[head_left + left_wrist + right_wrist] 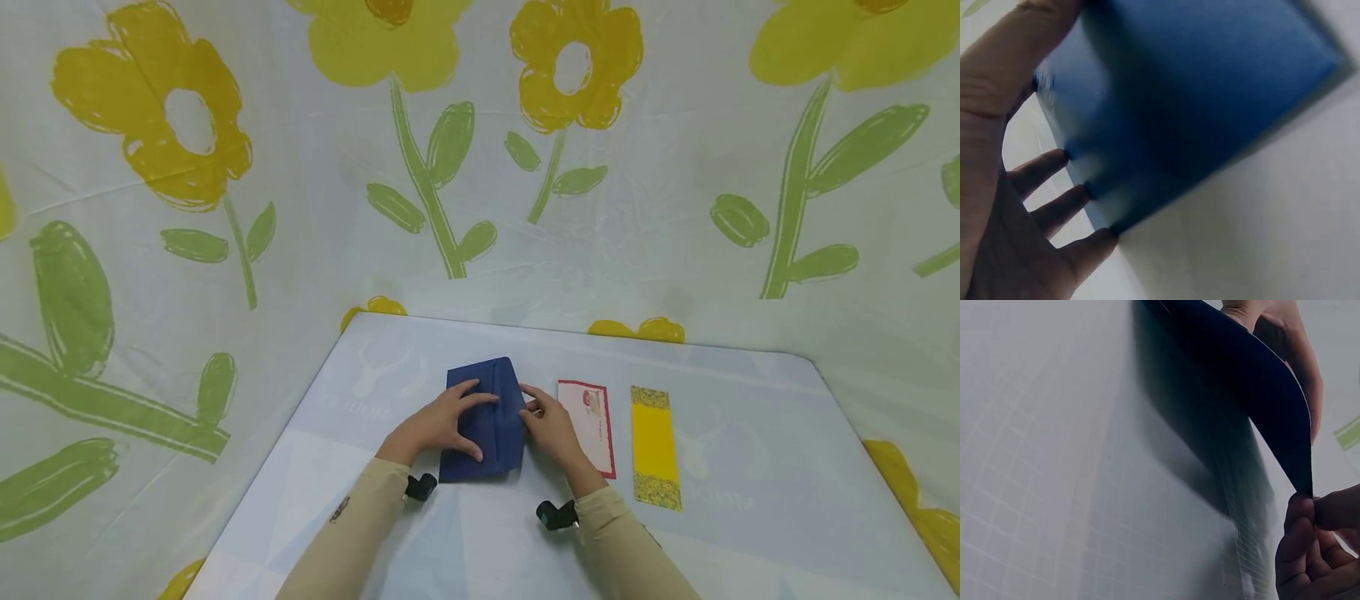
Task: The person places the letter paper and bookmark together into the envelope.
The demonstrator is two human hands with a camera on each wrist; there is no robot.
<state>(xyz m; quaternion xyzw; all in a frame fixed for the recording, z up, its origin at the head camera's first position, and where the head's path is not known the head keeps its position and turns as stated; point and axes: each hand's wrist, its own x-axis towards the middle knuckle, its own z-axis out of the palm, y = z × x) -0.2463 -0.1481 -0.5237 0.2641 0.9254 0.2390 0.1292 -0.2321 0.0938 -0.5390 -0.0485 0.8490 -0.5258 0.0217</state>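
Observation:
A dark blue envelope lies on the table with its flap on the right side, partly raised. My left hand rests on its body with the fingers spread, the thumb lower down. In the left wrist view, several fingertips touch the edge of the blue envelope. At the flap's outer edge my right hand pinches the paper between thumb and finger. From the right wrist view, the flap curves up off the table toward the right fingertips.
To the right of the envelope lies a white card with a red border, close to my right forearm. Farther right is a yellow strip with patterned gold ends. A flower-printed curtain stands behind the pale table.

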